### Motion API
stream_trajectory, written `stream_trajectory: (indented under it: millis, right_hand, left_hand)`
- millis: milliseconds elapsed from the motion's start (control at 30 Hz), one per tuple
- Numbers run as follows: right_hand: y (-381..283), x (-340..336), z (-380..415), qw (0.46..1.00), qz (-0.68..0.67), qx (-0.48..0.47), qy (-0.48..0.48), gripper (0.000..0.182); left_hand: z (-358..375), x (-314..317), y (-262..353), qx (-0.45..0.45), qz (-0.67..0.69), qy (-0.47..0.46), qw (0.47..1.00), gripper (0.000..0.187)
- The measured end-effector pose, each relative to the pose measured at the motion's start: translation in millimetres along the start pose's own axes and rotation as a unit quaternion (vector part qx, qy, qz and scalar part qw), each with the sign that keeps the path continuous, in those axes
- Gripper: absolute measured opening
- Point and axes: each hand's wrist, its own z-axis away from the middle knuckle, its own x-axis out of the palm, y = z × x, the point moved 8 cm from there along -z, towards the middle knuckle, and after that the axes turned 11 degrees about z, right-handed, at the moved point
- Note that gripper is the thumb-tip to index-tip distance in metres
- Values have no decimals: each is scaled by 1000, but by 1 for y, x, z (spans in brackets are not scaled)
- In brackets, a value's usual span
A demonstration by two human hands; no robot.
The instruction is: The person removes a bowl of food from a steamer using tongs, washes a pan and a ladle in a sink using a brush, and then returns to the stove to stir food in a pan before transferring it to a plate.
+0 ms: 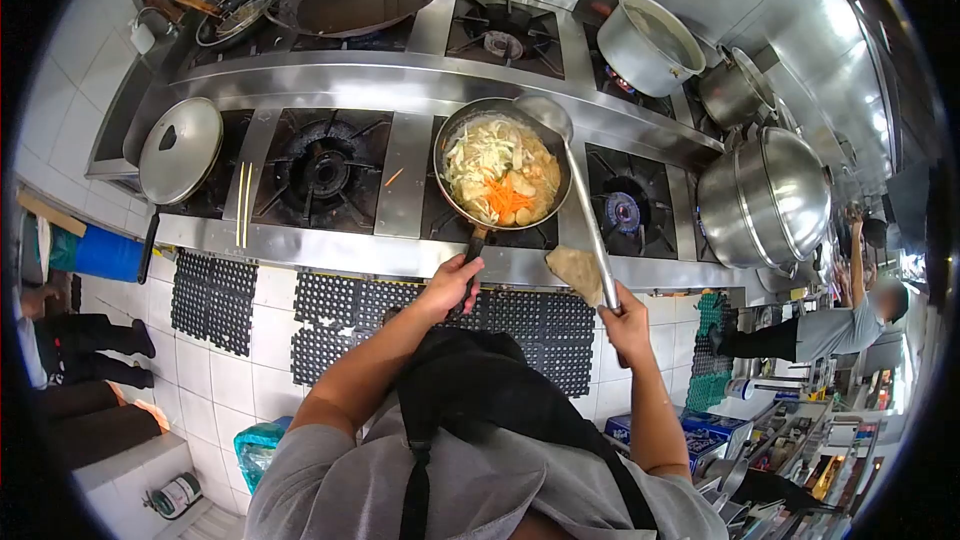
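My left hand [452, 285] is wrapped round the black handle of a frying pan [444, 176], which sits on a front burner of the stove. Shredded pale vegetables, orange carrot strips and rounded pieces in broth [503, 172] fill the pan. In my right hand [627, 322] is the long handle of a metal ladle [592, 223]; its bowl is at the pan's upper right rim. A tan cloth [575, 272] lies on the stove's front edge, just left of the ladle handle.
Left on the stove are a lidded pan [181, 151] and chopsticks [243, 204]. Behind stand a large wok [360, 2] and a pot [650, 44]; a big steamer [765, 198] is at right. Another person [840, 328] stands far right, and another person's legs [100, 350] show at left.
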Motion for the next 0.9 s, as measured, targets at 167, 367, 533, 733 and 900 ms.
stream_trajectory:
  millis: [167, 367, 533, 733, 900]
  right_hand:
    - [6, 23, 24, 991, -113, 67, -34, 53]
    - [16, 37, 50, 981, -155, 92, -71, 49]
    - [17, 36, 53, 991, -119, 61, -16, 44]
    - [14, 39, 46, 997, -54, 48, 35, 44]
    - [-20, 43, 31, 997, -7, 71, 22, 44]
  left_hand:
    - [-8, -10, 9, -43, -78, 49, 995, 22]
    - [-6, 20, -10, -9, -126, 36, 991, 30]
    - [-13, -16, 24, -26, -143, 23, 989, 20]
    - [-7, 0, 10, -39, -107, 37, 993, 20]
    - [-11, 6, -1, -44, -82, 24, 995, 21]
